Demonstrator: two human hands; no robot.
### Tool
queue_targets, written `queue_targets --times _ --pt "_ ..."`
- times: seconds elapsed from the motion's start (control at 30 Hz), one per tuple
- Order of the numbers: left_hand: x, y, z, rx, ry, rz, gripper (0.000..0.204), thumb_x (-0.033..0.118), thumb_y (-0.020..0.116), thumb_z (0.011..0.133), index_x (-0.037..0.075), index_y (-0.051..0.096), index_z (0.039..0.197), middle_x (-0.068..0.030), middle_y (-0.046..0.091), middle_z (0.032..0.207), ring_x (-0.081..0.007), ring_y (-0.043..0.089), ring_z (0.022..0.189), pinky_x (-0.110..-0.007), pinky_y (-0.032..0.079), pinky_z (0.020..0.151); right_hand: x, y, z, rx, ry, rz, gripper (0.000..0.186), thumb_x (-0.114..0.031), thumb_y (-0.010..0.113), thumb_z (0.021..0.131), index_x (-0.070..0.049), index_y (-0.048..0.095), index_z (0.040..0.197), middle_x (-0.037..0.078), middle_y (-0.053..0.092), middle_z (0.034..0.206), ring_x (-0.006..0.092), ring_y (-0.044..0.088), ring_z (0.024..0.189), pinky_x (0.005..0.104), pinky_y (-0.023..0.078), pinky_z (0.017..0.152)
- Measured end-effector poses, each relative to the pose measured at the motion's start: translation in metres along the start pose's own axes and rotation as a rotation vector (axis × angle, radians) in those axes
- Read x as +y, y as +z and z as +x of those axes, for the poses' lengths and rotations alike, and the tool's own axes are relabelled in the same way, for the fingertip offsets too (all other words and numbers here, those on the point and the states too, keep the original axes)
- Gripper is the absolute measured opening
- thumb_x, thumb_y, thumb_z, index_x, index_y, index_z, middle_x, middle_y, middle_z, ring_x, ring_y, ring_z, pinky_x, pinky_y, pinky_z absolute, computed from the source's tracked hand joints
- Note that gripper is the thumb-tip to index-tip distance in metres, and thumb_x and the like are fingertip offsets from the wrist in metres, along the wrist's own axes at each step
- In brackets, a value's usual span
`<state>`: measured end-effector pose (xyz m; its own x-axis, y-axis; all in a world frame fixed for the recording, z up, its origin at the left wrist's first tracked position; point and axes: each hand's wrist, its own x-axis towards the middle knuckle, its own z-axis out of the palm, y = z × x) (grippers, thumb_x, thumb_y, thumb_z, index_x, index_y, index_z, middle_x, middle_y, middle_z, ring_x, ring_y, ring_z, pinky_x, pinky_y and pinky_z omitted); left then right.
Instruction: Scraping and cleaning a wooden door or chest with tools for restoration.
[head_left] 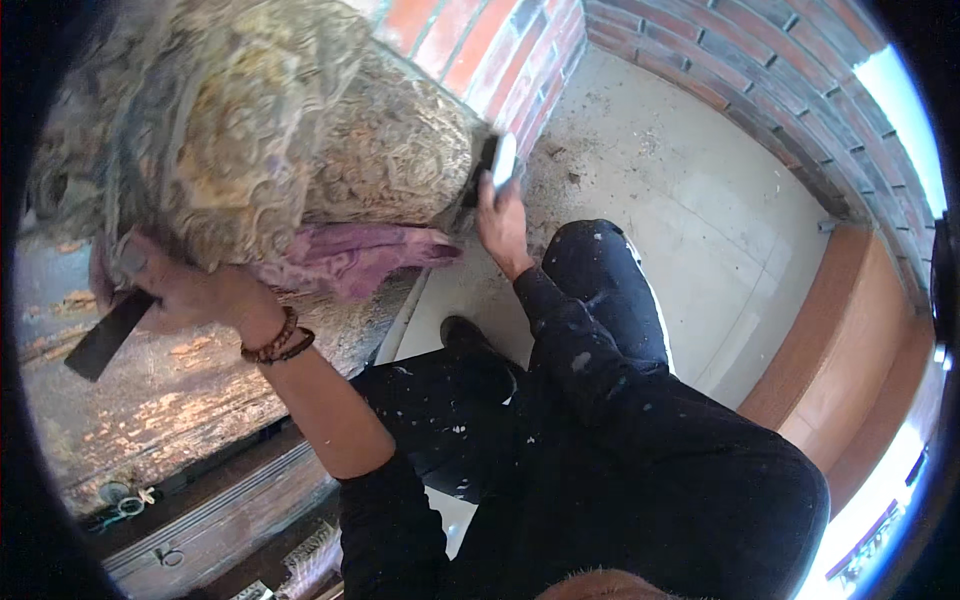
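A large, weathered carved block (385,155) with raised floral relief lies on a worn wooden surface with peeling paint (180,400). My left hand (195,295) is closed at the block's near left edge. A dark flat strip (110,335) sticks out from this hand; its other end is hidden. My right hand (505,225) grips a white-backed tool with a dark side (504,160), held against the block's right end. Its exact kind does not show. A crumpled purple cloth (365,262) is tucked under the block, between my hands.
A drawer front with a ring pull (168,556) lies below the worn surface. Brick walls (740,60) rise behind and to the right. Crumbs and dust lie on the pale tiled floor (690,220). A brown wooden step or bench (830,350) stands at the right.
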<state>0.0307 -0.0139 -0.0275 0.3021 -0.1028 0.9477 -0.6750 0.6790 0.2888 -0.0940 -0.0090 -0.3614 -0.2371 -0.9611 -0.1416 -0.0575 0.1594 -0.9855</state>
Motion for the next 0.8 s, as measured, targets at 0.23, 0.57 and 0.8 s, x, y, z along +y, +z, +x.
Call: queue_targets --times 0.23,0.57,0.8 --pt "-0.002 0.02 -0.008 0.068 0.04 0.049 0.03 0.013 0.071 0.087 0.0 0.056 0.109 -0.0127 0.059 0.108 -0.0215 0.057 0.094 -0.041 0.054 0.085 0.048 -0.016 0.047 -0.14 0.283 -0.237 0.046 -0.035 0.048 0.102 0.011 0.053 0.102 0.036 0.061 0.078 0.0561 0.061 0.081 0.0577 0.049 0.07" --pt "-0.002 -0.018 0.007 -0.017 0.085 0.128 0.037 0.019 0.07 0.089 -0.001 0.053 0.116 -0.013 0.058 0.111 -0.024 0.055 0.097 -0.041 0.051 0.088 0.013 -0.006 0.04 -0.112 -0.064 -0.243 0.042 -0.018 0.05 0.097 0.01 0.048 0.128 0.027 0.059 0.086 0.0416 0.063 0.075 0.0527 0.046 0.055" --pt "0.002 0.019 -0.013 -0.012 0.05 0.066 0.041 0.023 0.073 0.088 0.0 0.053 0.115 -0.0109 0.057 0.108 -0.0199 0.054 0.093 -0.039 0.051 0.086 0.079 -0.025 0.053 -0.167 0.349 -0.378 0.063 -0.05 0.037 0.102 0.008 0.062 0.1 0.032 0.066 0.091 0.0537 0.063 0.089 0.0551 0.05 0.071"
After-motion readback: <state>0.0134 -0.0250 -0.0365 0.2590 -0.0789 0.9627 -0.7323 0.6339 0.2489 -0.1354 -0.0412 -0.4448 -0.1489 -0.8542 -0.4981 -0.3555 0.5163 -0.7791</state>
